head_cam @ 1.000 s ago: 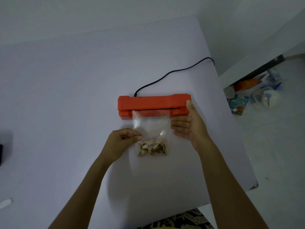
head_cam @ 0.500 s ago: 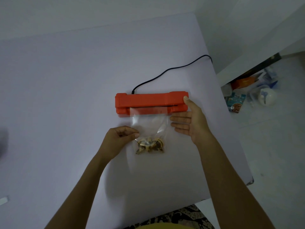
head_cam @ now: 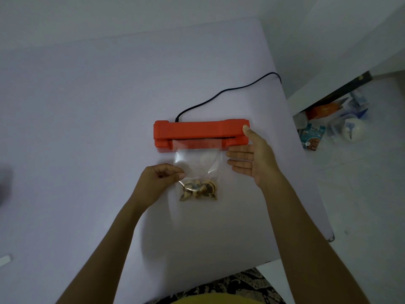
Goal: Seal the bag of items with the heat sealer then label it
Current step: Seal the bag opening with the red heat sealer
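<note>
Two hands work at frame centre: the left hand (head_cam: pixel 160 179) pinches the left edge of the clear bag (head_cam: pixel 198 170), whose top lies in the orange heat sealer (head_cam: pixel 200 134). The right hand (head_cam: pixel 255 157), fingers straight, holds nothing; its thumb touches the sealer's right end.

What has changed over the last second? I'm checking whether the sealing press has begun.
Almost nothing. The right hand keeps its thumb on the heat sealer's end, fingers straight beside the bag. The left hand still pinches the bag's side. The bag's top stays in the sealer's slot; only the camera shifted.
</note>
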